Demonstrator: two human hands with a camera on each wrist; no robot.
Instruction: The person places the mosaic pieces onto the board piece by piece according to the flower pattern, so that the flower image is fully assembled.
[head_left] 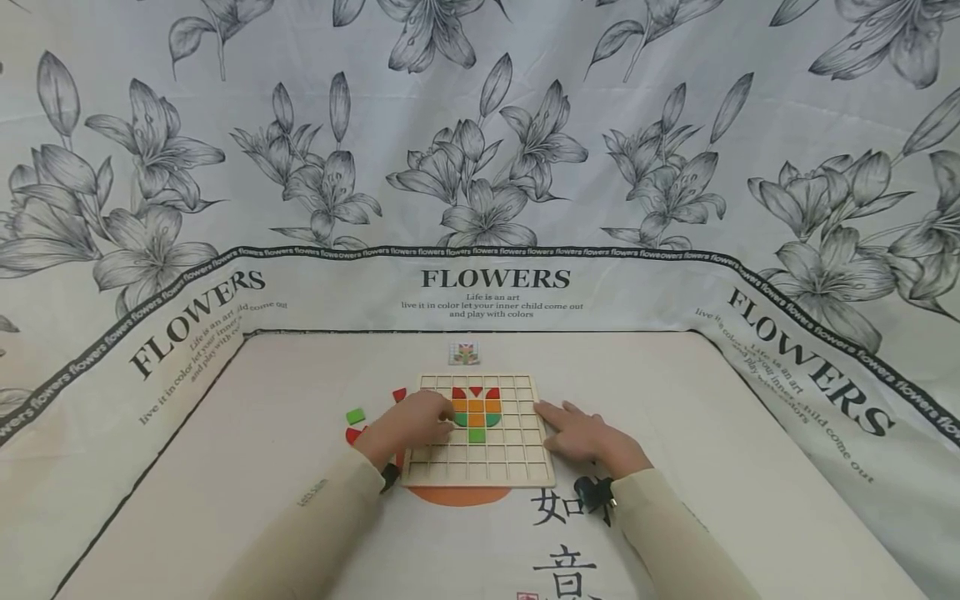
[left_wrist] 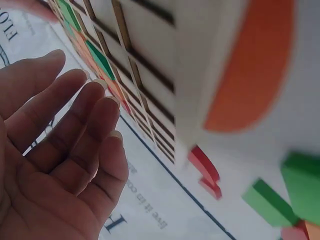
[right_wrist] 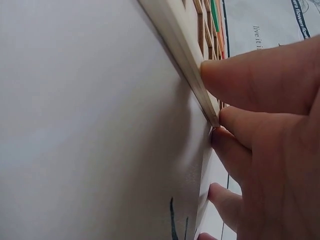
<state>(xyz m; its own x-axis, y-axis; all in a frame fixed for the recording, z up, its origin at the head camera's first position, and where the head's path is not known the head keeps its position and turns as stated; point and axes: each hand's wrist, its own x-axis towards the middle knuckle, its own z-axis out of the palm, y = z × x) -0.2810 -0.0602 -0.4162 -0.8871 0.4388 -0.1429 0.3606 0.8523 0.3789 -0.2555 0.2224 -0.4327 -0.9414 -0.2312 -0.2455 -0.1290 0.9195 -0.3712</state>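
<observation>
Board (head_left: 517,467) is lying between the left hand (head_left: 411,423) and the right hand (head_left: 585,435). Relaxed and gripping nothing visible, the left is hovering over it, with coloured tiles (head_left: 476,407) sitting just rightward and loose pieces (head_left: 355,416) lying leftward. The right, outstretched, is touching the board's nearest side.

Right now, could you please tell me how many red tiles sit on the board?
3, in the top row of the pattern on the board: a left tile, a middle triangle and a right tile. The left hand may hide more.
</observation>
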